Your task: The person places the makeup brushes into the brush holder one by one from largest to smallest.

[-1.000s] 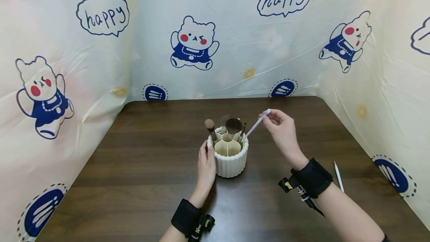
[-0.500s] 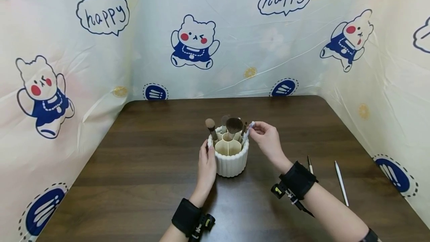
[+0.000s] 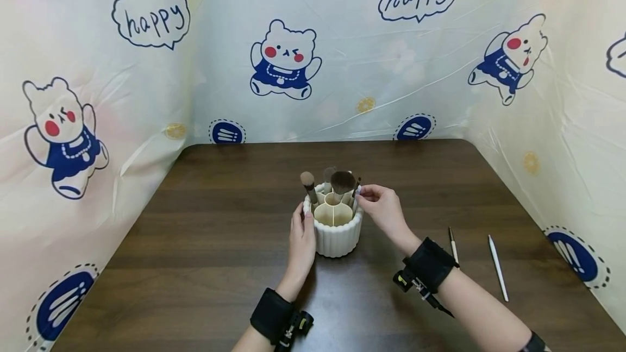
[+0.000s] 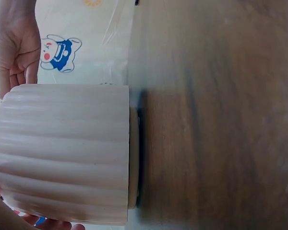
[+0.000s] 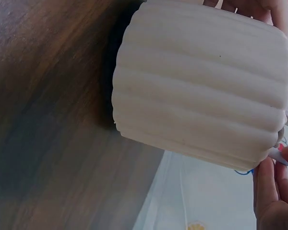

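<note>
A white ribbed brush holder with cream compartments stands upright on the table. Inside it are several makeup brushes, among them a wide dark fluffy brush and a rounded tan-tipped brush. My left hand grips the holder's left side, thumb toward me and fingers round the far side. At the right rim, my right hand pinches the top end of a slim pale lavender stick between thumb and fingers. The stick's lower part is hidden inside the holder.
On the dark wooden table, a thin dark-tipped brush and a white pen-like stick lie right of the holder, near my right forearm. A printed curtain with cartoon bears surrounds the table's back and sides.
My right hand has moved left and down, lowering the lavender stick into the holder's right side. The thin brush on the table came into view past the right wrist. The left hand stays put.
</note>
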